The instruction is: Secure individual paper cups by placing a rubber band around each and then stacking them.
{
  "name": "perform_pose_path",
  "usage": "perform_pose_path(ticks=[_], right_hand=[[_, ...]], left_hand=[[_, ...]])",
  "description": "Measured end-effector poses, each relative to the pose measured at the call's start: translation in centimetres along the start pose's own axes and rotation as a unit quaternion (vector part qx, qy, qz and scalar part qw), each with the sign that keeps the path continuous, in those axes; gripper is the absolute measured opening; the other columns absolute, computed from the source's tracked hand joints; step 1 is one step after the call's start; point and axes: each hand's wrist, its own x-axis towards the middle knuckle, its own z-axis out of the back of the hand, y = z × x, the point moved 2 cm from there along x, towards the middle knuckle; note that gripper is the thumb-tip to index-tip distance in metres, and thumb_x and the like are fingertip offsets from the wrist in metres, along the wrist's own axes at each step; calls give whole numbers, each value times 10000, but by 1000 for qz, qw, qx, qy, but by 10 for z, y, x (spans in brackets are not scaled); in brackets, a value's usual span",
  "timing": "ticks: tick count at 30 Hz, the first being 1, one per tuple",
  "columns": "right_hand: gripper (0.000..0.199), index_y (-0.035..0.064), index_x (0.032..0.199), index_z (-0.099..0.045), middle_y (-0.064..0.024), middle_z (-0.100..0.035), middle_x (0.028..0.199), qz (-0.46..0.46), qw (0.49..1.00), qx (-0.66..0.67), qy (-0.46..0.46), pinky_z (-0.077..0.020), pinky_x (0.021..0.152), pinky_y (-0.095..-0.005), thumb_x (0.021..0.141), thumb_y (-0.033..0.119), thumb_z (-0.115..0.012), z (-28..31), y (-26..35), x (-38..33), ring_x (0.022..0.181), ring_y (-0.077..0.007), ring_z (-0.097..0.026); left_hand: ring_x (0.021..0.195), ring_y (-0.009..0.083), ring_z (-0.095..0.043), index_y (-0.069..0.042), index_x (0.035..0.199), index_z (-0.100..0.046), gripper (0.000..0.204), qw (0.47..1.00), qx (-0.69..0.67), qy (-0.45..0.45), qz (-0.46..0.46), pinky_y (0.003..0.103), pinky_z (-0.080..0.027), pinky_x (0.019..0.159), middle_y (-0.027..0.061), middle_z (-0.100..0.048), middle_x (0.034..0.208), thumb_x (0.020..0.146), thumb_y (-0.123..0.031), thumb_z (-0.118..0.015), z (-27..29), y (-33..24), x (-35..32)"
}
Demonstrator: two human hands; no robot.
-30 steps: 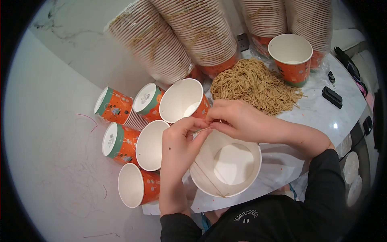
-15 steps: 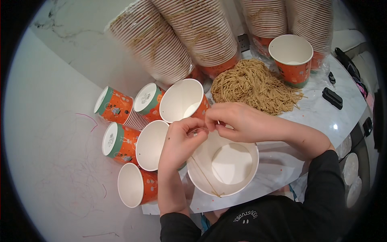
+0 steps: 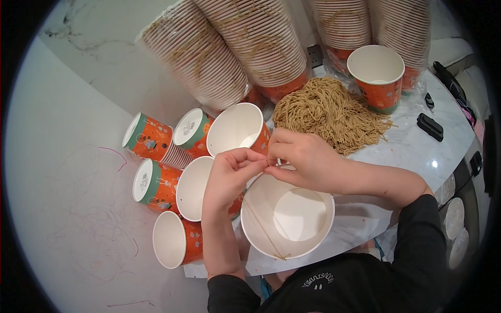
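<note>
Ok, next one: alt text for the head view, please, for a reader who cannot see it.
Two bare hands, left hand and right hand, meet fingertip to fingertip over the rim of a wide white paper cup, pinching a thin tan string that runs across its mouth. A heap of tan strings lies behind, with orange printed paper cups lying on their sides at left.

Since a second ago, paper cup (image 3: 288, 216) tipped a little more upright, mouth rounder and facing the camera, rim nearer 6 o'clock. Left hand (image 3: 229, 175) raised toward 12 o'clock, fingertips now pinched against those of right hand (image 3: 302, 159) at the rim's 12 o'clock edge. Tan elastic string (image 3: 263, 232) drawn taut, now running straight across the cup mouth from the pinch down to the 6 o'clock rim, less slack than before.
</note>
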Motion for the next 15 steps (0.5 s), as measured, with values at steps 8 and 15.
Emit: perform_pose_path(ticks=[8,15], right_hand=[[112,-9,947,-667,-113,-622,959,-18,998,53,-8,-581,718,-338,851,19,-719,-1,-3,1,815,-258,-687],[122,7,917,-659,-114,-620,887,-18,1000,-11,-4,-562,661,-374,820,39,-724,-4,-2,-2,760,-287,-678]], left_hand=[[715,25,-599,29,951,-696,81,999,11,-21,-31,173,-469,661,13,-706,871,887,-18,-710,-3,3,2],[683,-2,-546,23,947,-698,135,995,56,-50,-64,162,-438,626,-6,-689,849,814,29,-718,-3,13,5]])
